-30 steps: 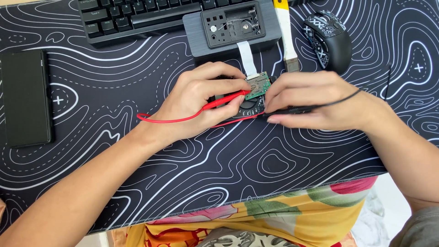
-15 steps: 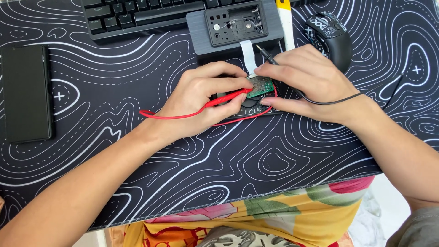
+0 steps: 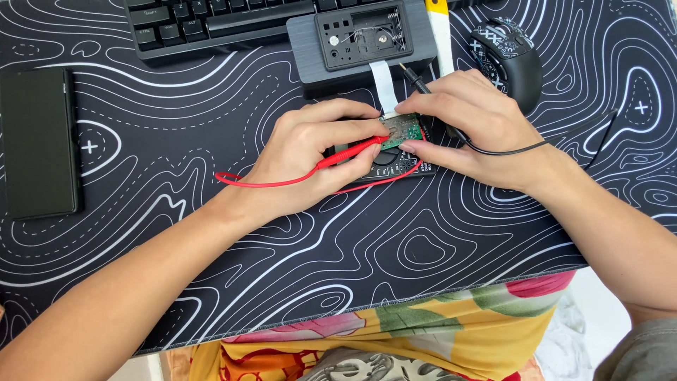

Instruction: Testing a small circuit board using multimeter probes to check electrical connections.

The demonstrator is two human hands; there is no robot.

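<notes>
My left hand [image 3: 310,152] pinches a red test probe [image 3: 349,151] whose tip touches a small green circuit board [image 3: 402,130]. A red lead [image 3: 261,182] loops away from it to the left. My right hand [image 3: 472,123] grips a black probe [image 3: 416,79] and steadies the board's right edge; its black lead [image 3: 508,149] curls off to the right. The board lies on a black multimeter [image 3: 384,166], mostly hidden under both hands. A white ribbon cable [image 3: 384,85] joins the board to a grey opened device [image 3: 363,39] behind it.
All of this sits on a black desk mat with white contour lines [image 3: 211,233]. A black keyboard [image 3: 211,21] lies at the back, a black mouse [image 3: 511,56] at the back right, a dark phone [image 3: 39,141] at the far left. Floral cloth [image 3: 437,328] covers my lap.
My right hand has lifted from lying flat over the board and turned, so the black probe now points up and back. My left hand keeps the red probe on the board.
</notes>
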